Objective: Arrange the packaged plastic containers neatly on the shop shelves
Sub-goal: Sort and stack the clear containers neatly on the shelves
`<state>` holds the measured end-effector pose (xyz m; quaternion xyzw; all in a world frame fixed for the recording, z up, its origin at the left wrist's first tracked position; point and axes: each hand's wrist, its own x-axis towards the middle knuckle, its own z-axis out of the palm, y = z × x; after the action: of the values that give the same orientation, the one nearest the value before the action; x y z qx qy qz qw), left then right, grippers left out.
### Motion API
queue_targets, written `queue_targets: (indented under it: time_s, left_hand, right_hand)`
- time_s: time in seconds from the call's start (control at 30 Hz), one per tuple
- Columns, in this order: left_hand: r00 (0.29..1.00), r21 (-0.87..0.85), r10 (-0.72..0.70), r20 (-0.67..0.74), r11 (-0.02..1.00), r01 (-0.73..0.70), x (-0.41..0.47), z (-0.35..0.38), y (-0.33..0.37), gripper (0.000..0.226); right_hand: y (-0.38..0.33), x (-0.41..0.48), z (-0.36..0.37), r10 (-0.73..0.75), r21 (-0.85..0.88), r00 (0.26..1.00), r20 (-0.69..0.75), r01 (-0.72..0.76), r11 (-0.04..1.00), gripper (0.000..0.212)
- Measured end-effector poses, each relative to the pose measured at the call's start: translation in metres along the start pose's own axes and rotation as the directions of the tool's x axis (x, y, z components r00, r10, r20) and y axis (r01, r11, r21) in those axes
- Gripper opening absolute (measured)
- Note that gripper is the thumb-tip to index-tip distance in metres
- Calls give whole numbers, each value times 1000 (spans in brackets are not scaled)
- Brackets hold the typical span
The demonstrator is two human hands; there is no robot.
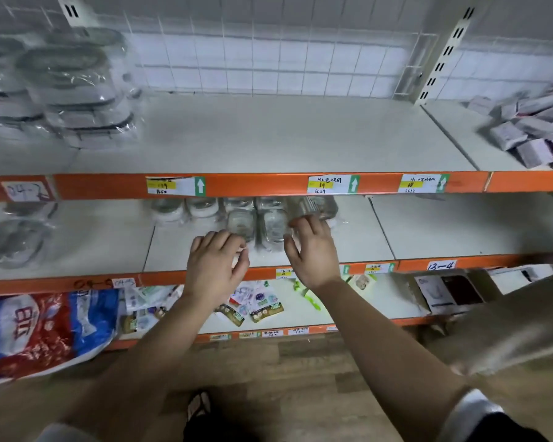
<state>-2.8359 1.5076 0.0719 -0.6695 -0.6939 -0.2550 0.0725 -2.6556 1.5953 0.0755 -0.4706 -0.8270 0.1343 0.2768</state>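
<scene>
– Packaged plastic containers (241, 226), where did they sit?
– On the middle shelf (428, 228), at the centre of the frame. They stood in a tight cluster just under the orange edge of the top shelf (268, 138), round packs toward the left and rectangular ones touching them on the right.
– And the hands?
– Both reached to that cluster. On the right hand (313, 253) the grip was spread, thumb apart from the fingers. Its fingertips lay against the near edge of a clear pack (315, 205) at the cluster's right end. That pack was blurred.
– The other one?
– The left hand (216, 266) hung just in front of the rectangular packs with its fingers curled. Something pale showed at the fingertips, but I could not tell whether the grip pinched it.
– Was there more stock around?
– Wrapped stacks (77, 84) filled the upper left of the frame, on the top shelf. Another wrapped bundle (13, 240) lay at the left edge, on the middle shelf. Small boxes (530, 129) were heaped at the upper right.
– And lower down?
– On the bottom shelf (364, 307) a red and blue bag (39, 330) hung over the front at lower left. Loose sachets (256, 304) lay below the hands, and an open carton (444, 291) stood toward the right. Price labels (332, 185) were stuck along the orange shelf edges.
</scene>
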Motion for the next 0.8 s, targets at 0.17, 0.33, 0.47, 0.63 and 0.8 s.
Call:
queue_targets:
  time_s: [0.17, 0.33, 0.47, 0.63, 0.8]
  left_hand:
    - [988, -36, -94, 125, 994, 100, -8, 47, -6, 40]
    - [978, -62, -130, 164, 988, 142, 5, 98, -28, 42]
    - [969, -24, -136, 208, 989, 144, 20, 144, -51, 46]
    - [928, 88, -152, 341, 988, 130, 37, 197, -79, 66]
    - [884, 166, -282, 372, 958, 236, 43, 223, -92, 63]
  right_hand:
    - [31, -4, 39, 24, -7, 996, 85, -23, 1000, 28]
    - [57, 9, 84, 62, -28, 984, 168, -58, 998, 38]
    - [74, 16, 118, 67, -43, 978, 196, -59, 997, 43]
    - [91, 34, 153, 92, -89, 974, 207, -75, 993, 52]
    - [99, 48, 176, 128, -153, 966, 227, -94, 984, 61]
